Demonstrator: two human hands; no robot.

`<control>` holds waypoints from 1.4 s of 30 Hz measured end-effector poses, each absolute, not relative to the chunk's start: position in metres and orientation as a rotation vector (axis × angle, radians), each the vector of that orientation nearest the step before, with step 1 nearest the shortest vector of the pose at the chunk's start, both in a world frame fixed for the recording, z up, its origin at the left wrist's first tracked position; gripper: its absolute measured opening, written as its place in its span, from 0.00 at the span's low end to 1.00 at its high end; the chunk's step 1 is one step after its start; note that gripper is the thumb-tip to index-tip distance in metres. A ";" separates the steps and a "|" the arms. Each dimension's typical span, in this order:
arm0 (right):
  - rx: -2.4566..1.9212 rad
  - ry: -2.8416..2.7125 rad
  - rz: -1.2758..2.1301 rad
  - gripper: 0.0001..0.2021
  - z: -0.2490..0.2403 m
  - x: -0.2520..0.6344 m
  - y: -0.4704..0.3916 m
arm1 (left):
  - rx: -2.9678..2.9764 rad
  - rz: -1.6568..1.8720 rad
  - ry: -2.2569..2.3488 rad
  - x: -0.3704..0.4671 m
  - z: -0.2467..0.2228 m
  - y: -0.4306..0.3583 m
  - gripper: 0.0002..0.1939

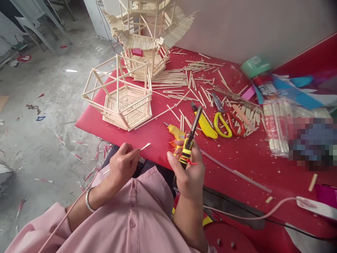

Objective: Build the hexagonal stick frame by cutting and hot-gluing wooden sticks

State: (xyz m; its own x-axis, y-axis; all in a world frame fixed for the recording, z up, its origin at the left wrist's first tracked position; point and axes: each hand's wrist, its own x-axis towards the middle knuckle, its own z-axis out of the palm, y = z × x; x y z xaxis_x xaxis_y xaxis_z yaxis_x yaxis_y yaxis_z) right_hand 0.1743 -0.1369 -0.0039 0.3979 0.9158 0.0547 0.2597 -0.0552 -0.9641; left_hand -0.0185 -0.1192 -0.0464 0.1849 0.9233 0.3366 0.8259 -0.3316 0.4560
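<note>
My left hand (123, 162) is closed on a thin pale stick (145, 146), whose tip points up and right past the table's near edge. My right hand (190, 168) grips a black and yellow utility knife (187, 151) with its long dark blade upward. A yellow glue gun (176, 133) lies on the red table (158, 140) just behind my right hand, partly hidden by the fingers. Farther back at the left stands an open hexagonal frame of sticks (127, 105) with a slatted base. Behind it rises a taller, roofed stick model (147, 38).
Loose sticks (202, 65) are strewn across the table. A yellow cutter (206, 124), yellow-handled scissors (222, 124) and red-handled scissors (237, 124) lie right of the knife. Bagged sticks (275, 130) and a green tape roll (255, 66) sit farther right. A pink cord (273, 211) crosses the front right.
</note>
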 end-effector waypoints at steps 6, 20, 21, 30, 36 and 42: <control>-1.456 -0.994 1.049 0.18 0.013 0.160 -0.150 | 2.327 0.792 1.679 -0.020 -0.047 -0.122 0.14; -1.486 -0.852 1.113 0.23 -0.010 0.170 -0.154 | 2.389 0.776 1.603 -0.024 -0.048 -0.126 0.14; -1.495 -0.842 1.096 0.24 -0.011 0.173 -0.154 | 2.392 0.785 1.600 -0.024 -0.048 -0.125 0.14; -1.500 -0.779 0.975 0.19 -0.020 0.190 -0.157 | 2.407 0.783 1.603 -0.024 -0.048 -0.123 0.15; -1.379 -0.861 1.183 0.25 -0.013 0.173 -0.167 | 2.392 0.739 1.671 -0.021 -0.046 -0.124 0.15; -1.198 -0.631 1.364 0.18 -0.028 0.162 -0.145 | 2.343 0.714 1.691 -0.018 -0.046 -0.126 0.15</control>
State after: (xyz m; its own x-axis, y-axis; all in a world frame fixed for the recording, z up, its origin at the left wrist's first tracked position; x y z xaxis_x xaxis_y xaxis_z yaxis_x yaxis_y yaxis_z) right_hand 0.1615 -0.1448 -0.0275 0.1781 0.9415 -0.2862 -0.3918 -0.1990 -0.8983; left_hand -0.0180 -0.1262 -0.0462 0.2447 0.9277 0.2818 0.8490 -0.3454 0.3999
